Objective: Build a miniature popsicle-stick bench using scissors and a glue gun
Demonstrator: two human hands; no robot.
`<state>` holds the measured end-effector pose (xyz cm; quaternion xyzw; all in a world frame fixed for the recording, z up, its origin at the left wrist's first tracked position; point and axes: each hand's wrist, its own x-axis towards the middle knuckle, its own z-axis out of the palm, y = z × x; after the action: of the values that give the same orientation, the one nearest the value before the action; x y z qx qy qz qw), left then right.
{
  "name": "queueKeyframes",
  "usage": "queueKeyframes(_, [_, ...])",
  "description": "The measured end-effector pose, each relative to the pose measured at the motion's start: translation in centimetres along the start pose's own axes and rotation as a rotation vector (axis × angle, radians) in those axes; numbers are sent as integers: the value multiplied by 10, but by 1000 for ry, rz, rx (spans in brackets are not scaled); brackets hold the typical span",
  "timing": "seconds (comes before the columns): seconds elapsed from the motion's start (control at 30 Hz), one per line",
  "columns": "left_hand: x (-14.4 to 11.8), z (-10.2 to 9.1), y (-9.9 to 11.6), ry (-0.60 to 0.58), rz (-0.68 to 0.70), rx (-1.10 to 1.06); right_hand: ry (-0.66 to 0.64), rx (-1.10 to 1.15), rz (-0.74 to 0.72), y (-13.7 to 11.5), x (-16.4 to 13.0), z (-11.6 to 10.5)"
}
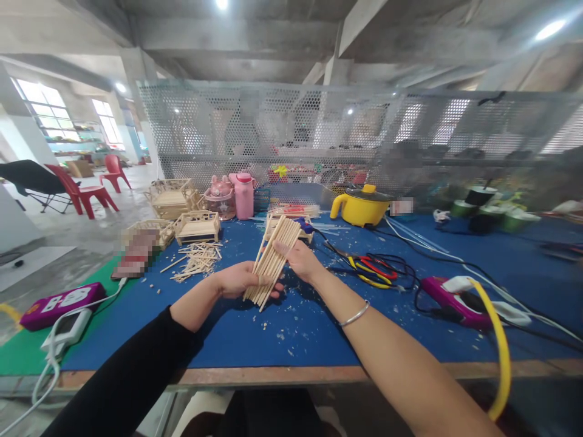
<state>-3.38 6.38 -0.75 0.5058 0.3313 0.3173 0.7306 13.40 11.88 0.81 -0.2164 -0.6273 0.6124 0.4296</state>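
Note:
A flat bundle of thin wooden sticks [273,258] is held tilted above the blue table mat, at the middle of the view. My left hand [241,279] grips its lower part, thumb across the front and fingertips showing past the right side. Around the upper right edge of the bundle my right hand [296,255] is closed, with the thumb on the sticks. Behind the bundle, partly hidden, stands a small wooden stick frame [306,235] with a blue-handled tool [305,224] at it. Loose short sticks [198,260] lie in a pile to the left.
Small wooden stick racks [198,227] stand at the back left. Beyond are a pink flask [244,197] and a yellow electric pot [364,209]. Pliers [373,270] and cables lie at right, near a purple power strip [455,300]. Another purple power strip [64,306] sits left.

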Motion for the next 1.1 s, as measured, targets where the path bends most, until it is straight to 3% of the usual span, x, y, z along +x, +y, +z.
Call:
queueKeyframes(0.23, [0,2,2,130,0,67,96,-102,-156,10,1,4])
queueKeyframes(0.4, [-10,1,15,141,30,282,78,-230,17,-9,3,-4])
queueKeyframes(0.47, [-15,-5,23,207,78,510,100,-277,117,-28,2,-20])
queueKeyframes(0.57, [-22,-15,31,387,140,1027,383,-332,97,-55,-9,-54])
queueKeyframes(0.67, [-20,-23,31,608,145,1460,491,-851,165,-69,-35,-88])
queueKeyframes(0.73, [-14,-26,27,712,81,1613,427,-1321,226,-72,-58,-104])
queueKeyframes(0.8, [-6,-27,21,754,-14,1681,250,-1529,418,-74,-82,-111])
queueKeyframes(0.9, [5,-23,13,762,-118,1692,70,-1563,598,-72,-111,-101])
queueKeyframes(1.1, [6,-12,-10,671,-56,1637,17,-1754,526,-54,-124,-58])
